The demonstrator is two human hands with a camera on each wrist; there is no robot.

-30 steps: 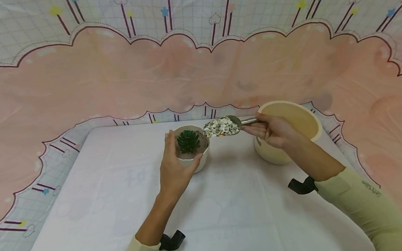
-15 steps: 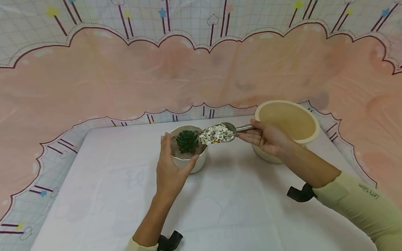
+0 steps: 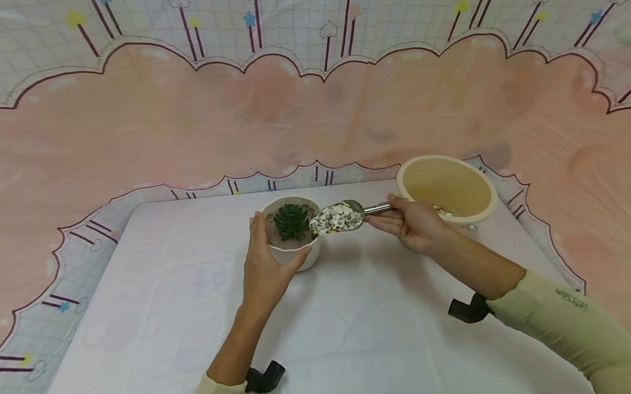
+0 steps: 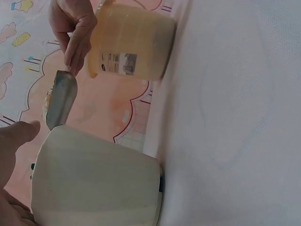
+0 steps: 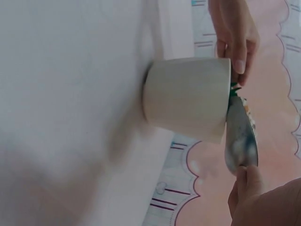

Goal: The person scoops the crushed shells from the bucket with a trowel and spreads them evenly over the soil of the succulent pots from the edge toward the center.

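My left hand [image 3: 268,268] holds a white flower pot [image 3: 295,259] at its rim, thumb on the near side and fingers along the left. A green succulent [image 3: 291,222] stands in greyish soil inside the pot [image 5: 188,96]. With my right hand [image 3: 416,224] I grip the handle of a metal scoop [image 3: 356,213], fingers and thumb around it. White stone chips [image 3: 335,218] are heaped in the scoop, whose front end overlaps the pot's right rim. In the left wrist view, the scoop [image 4: 62,96] appears side-on, its tip right at the rim.
A cream bucket [image 3: 446,184] stands at the back right behind my right hand, with some chips at its bottom. Under everything lies a white tablecloth [image 3: 193,322]. A printed pink cloth [image 3: 209,119] rises behind the table.
My right hand has moved the loaded scoop left and slightly nearer, so its tip comes over the pot's right rim. The left hand keeps its hold on the pot.
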